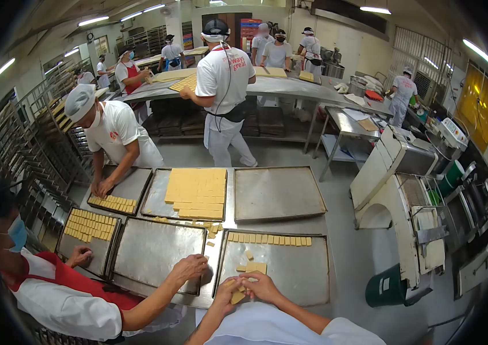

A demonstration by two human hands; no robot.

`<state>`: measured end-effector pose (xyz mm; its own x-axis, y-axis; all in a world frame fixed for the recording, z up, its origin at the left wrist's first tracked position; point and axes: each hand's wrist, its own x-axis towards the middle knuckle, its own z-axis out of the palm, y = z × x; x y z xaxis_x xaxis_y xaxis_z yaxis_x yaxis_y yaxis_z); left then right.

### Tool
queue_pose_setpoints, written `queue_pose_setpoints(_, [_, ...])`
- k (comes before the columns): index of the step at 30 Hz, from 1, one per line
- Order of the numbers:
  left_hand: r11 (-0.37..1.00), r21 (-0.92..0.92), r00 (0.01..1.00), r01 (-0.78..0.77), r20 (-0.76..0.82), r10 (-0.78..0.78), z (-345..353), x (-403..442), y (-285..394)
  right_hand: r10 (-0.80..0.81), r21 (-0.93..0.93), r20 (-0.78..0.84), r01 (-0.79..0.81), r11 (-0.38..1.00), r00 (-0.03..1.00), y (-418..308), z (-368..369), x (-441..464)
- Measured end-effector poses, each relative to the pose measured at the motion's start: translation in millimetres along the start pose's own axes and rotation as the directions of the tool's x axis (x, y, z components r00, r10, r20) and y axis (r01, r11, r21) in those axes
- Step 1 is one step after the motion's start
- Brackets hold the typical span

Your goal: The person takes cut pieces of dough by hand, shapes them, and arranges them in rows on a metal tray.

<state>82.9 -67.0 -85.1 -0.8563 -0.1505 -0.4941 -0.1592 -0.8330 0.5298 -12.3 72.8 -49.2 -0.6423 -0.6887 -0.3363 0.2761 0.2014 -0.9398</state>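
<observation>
While one row of small yellow pieces (269,238) is lining the far side of the tray (301,276), beyond the hands, the loose pieces (249,255) and flat block (257,268) just ahead are apparently awaiting placement. The left hand (226,294) is curling mostly closed around a yellow chunk (237,297); the right hand (263,287) is bending its fingers against it, their exact grip hidden. The chunk is looking matte and partly covered.

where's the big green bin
Head view, lower right: the green bin stands beside the white machine, right of the near tray.
</observation>
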Motion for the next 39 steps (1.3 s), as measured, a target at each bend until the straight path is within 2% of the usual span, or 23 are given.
queue_pose_setpoints(2, [0.998, 0.054, 1.000, -0.015, -0.025, 0.017, 1.7, -3.1, 3.6, -0.045, -0.047, -0.007, 0.045, 0.998, 0.999, 2.0, 1.7, -1.0])
queue_pose_setpoints(5, [0.982, 0.170, 0.987, -0.076, -0.126, 0.098, 3.2, -3.8, 3.0, 0.003, -0.111, 0.056, 0.004, 0.994, 0.998, -11.6, 0.1, -6.6])
queue_pose_setpoints(8, [0.971, 0.216, 0.977, -0.098, -0.166, 0.135, -1.5, -3.6, -2.0, -0.015, -0.189, 0.047, 0.024, 0.982, 0.999, -15.4, 0.1, -10.0])
queue_pose_setpoints(11, [0.968, 0.225, 0.970, -0.112, -0.186, 0.155, -0.3, -6.9, -3.6, 0.019, -0.226, 0.062, -0.005, 0.974, 0.998, -16.0, -1.8, -11.8])
queue_pose_setpoints(13, [0.946, 0.302, 0.957, -0.120, -0.216, 0.191, -8.0, -7.8, -13.5, 0.076, -0.263, 0.052, -0.059, 0.963, 0.996, 5.5, -6.0, 0.8])
queue_pose_setpoints(14, [0.930, 0.340, 0.950, -0.137, -0.220, 0.221, -6.0, 5.3, -9.0, 0.016, -0.204, 0.065, -0.003, 0.979, 0.998, 2.1, -6.9, -1.9])
queue_pose_setpoints(20, [0.979, 0.187, 0.974, -0.086, -0.193, 0.122, -1.4, -6.0, 0.2, 0.076, -0.187, 0.064, -0.063, 0.980, 0.995, -7.3, -0.7, -6.9])
queue_pose_setpoints(21, [0.984, 0.160, 0.977, -0.073, -0.186, 0.103, -0.9, -6.8, 0.4, 0.083, -0.140, 0.064, -0.074, 0.987, 0.994, -5.3, -1.9, -7.5])
queue_pose_setpoints(22, [0.982, 0.155, 0.984, -0.107, -0.129, 0.127, -13.1, -0.6, -6.8, 0.090, -0.093, 0.066, -0.084, 0.992, 0.994, -2.8, -2.9, -6.3])
queue_pose_setpoints(25, [0.995, -0.100, 0.998, 0.024, 0.053, -0.019, -31.8, 7.7, -10.6, 0.087, 0.053, 0.059, -0.090, 0.995, 0.994, -3.0, -4.3, -7.4])
queue_pose_setpoints(29, [0.983, -0.138, 0.974, 0.122, 0.207, -0.091, -36.2, 9.8, -17.4, 0.066, 0.153, 0.108, -0.083, 0.985, 0.992, -10.9, -7.2, -10.2])
queue_pose_setpoints(31, [0.959, -0.208, 0.949, 0.192, 0.290, -0.127, -26.2, 2.3, -12.9, 0.060, 0.121, 0.117, -0.074, 0.990, 0.991, -13.8, -4.5, -11.4])
queue_pose_setpoints(35, [0.957, -0.239, 0.948, 0.167, 0.306, -0.089, -10.8, -7.5, -6.1, 0.013, -0.068, 0.049, -0.010, 0.998, 0.999, -18.1, 2.6, -14.3])
queue_pose_setpoints(39, [0.971, -0.215, 0.951, 0.109, 0.306, -0.039, -18.6, -3.7, -8.6, -0.003, -0.063, -0.012, 0.002, 0.998, 1.000, -23.9, 5.6, -15.4])
